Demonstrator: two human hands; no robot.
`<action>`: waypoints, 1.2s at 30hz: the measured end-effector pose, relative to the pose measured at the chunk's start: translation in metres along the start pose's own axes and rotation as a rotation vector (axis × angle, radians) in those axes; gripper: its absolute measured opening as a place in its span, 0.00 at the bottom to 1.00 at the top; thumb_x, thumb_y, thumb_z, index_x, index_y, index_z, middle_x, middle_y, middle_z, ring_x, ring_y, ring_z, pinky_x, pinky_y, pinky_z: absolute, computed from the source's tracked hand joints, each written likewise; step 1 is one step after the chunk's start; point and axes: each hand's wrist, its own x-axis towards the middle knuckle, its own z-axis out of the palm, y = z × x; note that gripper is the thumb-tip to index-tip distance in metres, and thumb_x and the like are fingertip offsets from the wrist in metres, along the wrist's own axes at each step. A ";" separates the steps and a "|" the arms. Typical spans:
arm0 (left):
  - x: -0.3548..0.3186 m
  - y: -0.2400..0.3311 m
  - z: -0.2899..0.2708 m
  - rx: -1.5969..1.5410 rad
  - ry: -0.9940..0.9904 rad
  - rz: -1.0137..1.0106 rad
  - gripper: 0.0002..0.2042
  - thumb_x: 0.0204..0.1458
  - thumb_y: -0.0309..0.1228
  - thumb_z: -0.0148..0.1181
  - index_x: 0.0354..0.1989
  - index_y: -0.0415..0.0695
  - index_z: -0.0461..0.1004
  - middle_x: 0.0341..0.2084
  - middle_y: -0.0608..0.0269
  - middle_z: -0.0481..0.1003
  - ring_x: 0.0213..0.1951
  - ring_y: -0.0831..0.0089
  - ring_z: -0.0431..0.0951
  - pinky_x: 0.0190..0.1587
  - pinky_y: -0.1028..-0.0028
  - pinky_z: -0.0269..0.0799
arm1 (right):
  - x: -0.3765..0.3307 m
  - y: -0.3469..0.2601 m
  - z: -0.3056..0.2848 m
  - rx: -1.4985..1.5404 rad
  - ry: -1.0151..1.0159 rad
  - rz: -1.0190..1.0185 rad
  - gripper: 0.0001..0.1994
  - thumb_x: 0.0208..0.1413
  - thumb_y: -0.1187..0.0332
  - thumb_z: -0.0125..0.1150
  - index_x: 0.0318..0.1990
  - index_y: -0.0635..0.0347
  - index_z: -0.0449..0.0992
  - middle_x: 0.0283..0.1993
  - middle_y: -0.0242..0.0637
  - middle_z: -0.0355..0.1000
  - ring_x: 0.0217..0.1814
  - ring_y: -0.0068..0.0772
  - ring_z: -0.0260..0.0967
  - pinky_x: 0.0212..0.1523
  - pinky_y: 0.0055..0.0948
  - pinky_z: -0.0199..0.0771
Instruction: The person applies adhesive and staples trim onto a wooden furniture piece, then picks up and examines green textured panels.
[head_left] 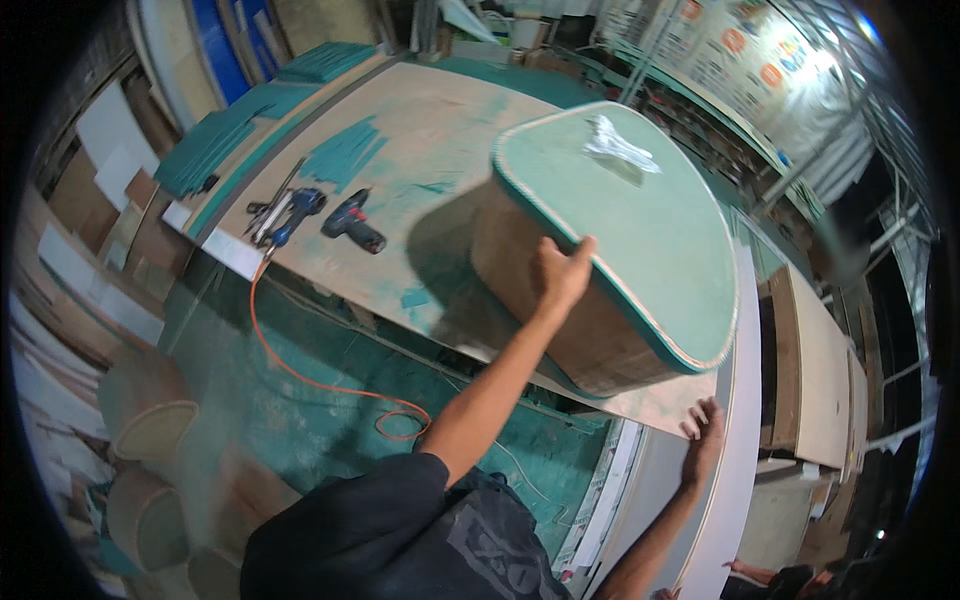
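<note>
Work in hand: handling a large half-round seat frame (620, 240) on the counter (420, 130).
Seat frame: green fabric top with a pale piped edge, brown bare board side wall; it sits at the near right part of the counter, tilted, its lower edge close to the counter's front edge.
Done, judging by the look: the top is covered and the piping runs round the rim; the drill (352, 222) and stapler (290, 212) lie well apart to the left, untouched.
Left, judging by the look: the side wall shows no fabric, so covering it seems not yet done; green fabric strips (215, 140) lie stacked at the far left of the counter.
Left hand (562, 272): fingers curled over the rim of the seat frame at its near left edge, thumb on the side wall, gripping it firmly.
Right hand (705, 430): fingers spread and open, holding nothing, pressed at or just beside the counter's front edge below the seat frame; whether it touches the frame's underside I cannot tell.
On top: a crumpled white plastic scrap (615, 145) near the far edge of the fabric.
Below: an orange cord (300, 375) trails from the tools down to the floor (300, 420).
</note>
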 end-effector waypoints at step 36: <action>0.015 -0.010 -0.043 -0.064 -0.067 0.256 0.22 0.50 0.44 0.72 0.28 0.39 0.68 0.20 0.63 0.72 0.24 0.74 0.72 0.26 0.65 0.68 | 0.013 -0.084 0.100 -0.450 0.251 0.184 0.38 0.62 0.35 0.52 0.37 0.74 0.78 0.29 0.43 0.73 0.29 0.35 0.73 0.26 0.36 0.79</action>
